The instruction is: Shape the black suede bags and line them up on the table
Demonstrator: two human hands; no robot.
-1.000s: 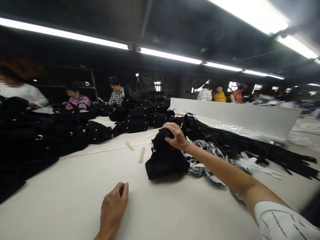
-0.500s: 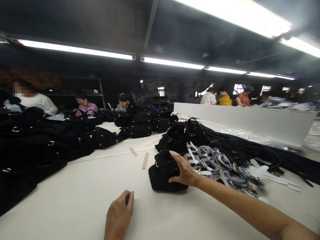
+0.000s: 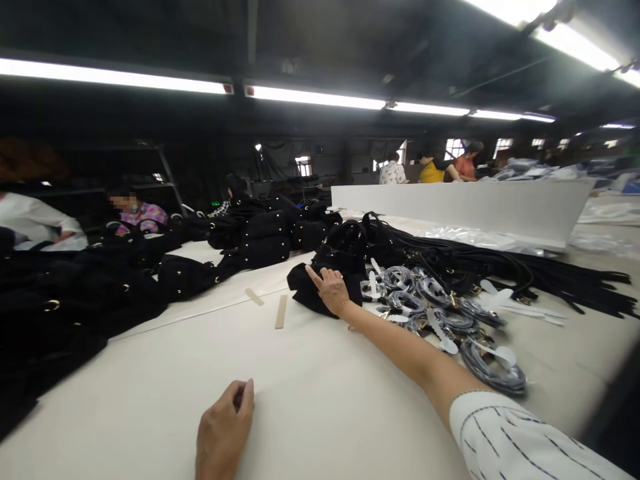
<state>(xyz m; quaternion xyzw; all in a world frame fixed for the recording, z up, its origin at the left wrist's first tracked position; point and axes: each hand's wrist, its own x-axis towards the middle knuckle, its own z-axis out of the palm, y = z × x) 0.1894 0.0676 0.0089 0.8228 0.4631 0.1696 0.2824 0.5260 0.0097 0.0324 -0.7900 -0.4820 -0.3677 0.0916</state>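
Note:
A black fabric bag (image 3: 310,299) lies on the pale tabletop, close against more black bags behind it. My right hand (image 3: 331,291) reaches out to the bag and grips its upper part. The index finger stretches forward and the thumb is hidden. Nearer to me, my left hand (image 3: 226,419) rests on the table with its fingers curled in and the thumb laid against them. Nothing shows inside it. Just beyond lie two tan strips, one upright strip (image 3: 281,311) and one slanted strip (image 3: 255,297).
Coiled straps in clear plastic (image 3: 445,313) with white tags lie right of the bag. Long black straps (image 3: 560,270) run behind them. Black bags with gold fittings (image 3: 265,240) pile up along the left and back. A white panel (image 3: 460,210) stands behind; several people work farther off.
My right hand has moved forward with the bag, farther from me and up against the bags behind. My left hand keeps its curled shape. The view has turned slightly to the right.

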